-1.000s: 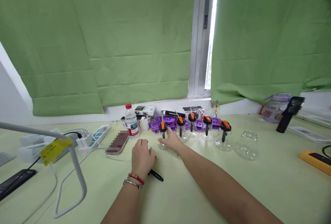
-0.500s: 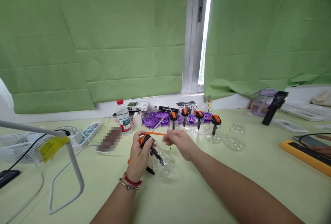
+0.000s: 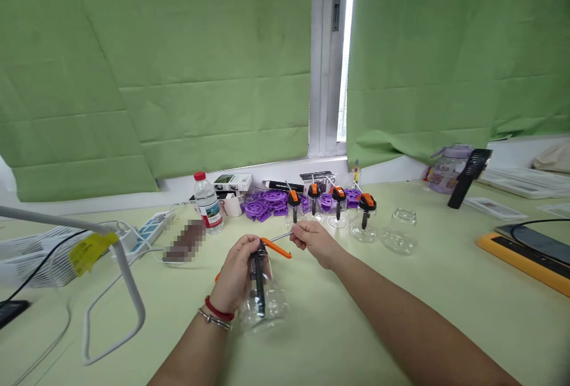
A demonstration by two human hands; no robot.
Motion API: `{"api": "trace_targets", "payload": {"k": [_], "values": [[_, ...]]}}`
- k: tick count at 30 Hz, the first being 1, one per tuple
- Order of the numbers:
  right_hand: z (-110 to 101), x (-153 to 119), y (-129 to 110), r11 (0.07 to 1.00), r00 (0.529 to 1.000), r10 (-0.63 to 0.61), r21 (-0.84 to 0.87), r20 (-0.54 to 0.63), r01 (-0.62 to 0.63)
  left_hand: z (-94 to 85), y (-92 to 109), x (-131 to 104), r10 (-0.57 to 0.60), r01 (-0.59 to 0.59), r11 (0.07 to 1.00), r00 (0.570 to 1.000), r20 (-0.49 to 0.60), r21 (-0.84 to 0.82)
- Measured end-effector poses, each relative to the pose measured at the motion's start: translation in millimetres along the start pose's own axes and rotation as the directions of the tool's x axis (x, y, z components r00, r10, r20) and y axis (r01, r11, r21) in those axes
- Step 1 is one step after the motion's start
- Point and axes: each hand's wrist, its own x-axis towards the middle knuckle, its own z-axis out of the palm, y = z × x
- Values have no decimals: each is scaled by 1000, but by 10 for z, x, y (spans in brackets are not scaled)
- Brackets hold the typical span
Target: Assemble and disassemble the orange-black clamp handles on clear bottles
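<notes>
My left hand (image 3: pixel 239 267) is closed round the black-and-orange top of a clear glass bottle (image 3: pixel 269 309), which is tilted with its base toward me. A black tube (image 3: pixel 259 288) shows along the bottle. From the top sticks out an orange strip (image 3: pixel 276 249) with a free end. My right hand (image 3: pixel 314 241) pinches the far end of a thin metal rod (image 3: pixel 281 236) that runs from the top. Beyond my right hand stand several similar bottles with black-and-orange tops (image 3: pixel 366 201). An uncapped glass bottle (image 3: pixel 402 228) stands to their right.
Purple plastic parts (image 3: pixel 267 203) and small boxes (image 3: pixel 232 183) lie along the wall. To the left are a water bottle (image 3: pixel 208 205), a power strip (image 3: pixel 154 228) and a grey metal frame (image 3: pixel 141 309). A black handheld object (image 3: pixel 467 181) and an orange-edged device (image 3: pixel 521 261) are at the right.
The glass bottle has turned, its base swinging toward me. My right hand has gone from the orange strip's end to the metal rod, and the strip now hangs free.
</notes>
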Motion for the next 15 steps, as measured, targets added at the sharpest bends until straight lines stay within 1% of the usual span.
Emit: {"api": "trace_targets", "payload": {"k": [1,2,4,7,9,11,12,15], "values": [[-14,6,13,999,999,-40,-26,24,41,-18,3,18,-36,36,999,999,6,-30],[-24,10,28,998,997,-54,-33,46,56,-34,4,34,-56,57,997,998,8,-47],[-33,21,62,1000,999,-10,-4,49,10,-57,1,58,-53,53,997,999,-3,-59],[-27,45,120,994,994,103,45,-44,-101,-68,-10,74,-32,31,999,999,-22,-37],[-23,62,151,993,991,99,67,-87,-93,-69,-17,75,-36,35,999,999,-30,-16],[-25,74,170,990,994,80,119,-75,-70,-73,-23,76,-44,43,999,998,-42,-9],[-28,78,177,985,994,89,150,-55,-80,-76,-26,78,-49,48,999,998,-47,-9],[-35,85,197,972,986,167,171,-24,-160,-82,-36,87,-55,55,999,998,-39,-5]]}}
